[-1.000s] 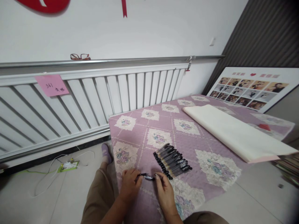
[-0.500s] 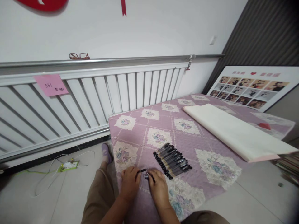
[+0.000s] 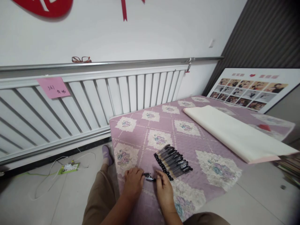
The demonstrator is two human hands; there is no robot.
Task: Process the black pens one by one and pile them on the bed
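black pieces (image 3: 149, 178) are sitting between the hands at the tabletop (image 3: 145, 200) | left hand (image 3: 134, 182) is touching one end, fingers bunching, cannot tell if clamping | right hand (image 3: 165, 188) is curling by the other end, fingers' closure unclear | pens (image 3: 173, 162) are lying in a row beyond | sheet (image 3: 231, 131) is resting farther right

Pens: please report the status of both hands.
Left hand at small dark pieces, grip unclear. Right hand beside them, grip unclear. Row of pens lies close, beyond right hand.
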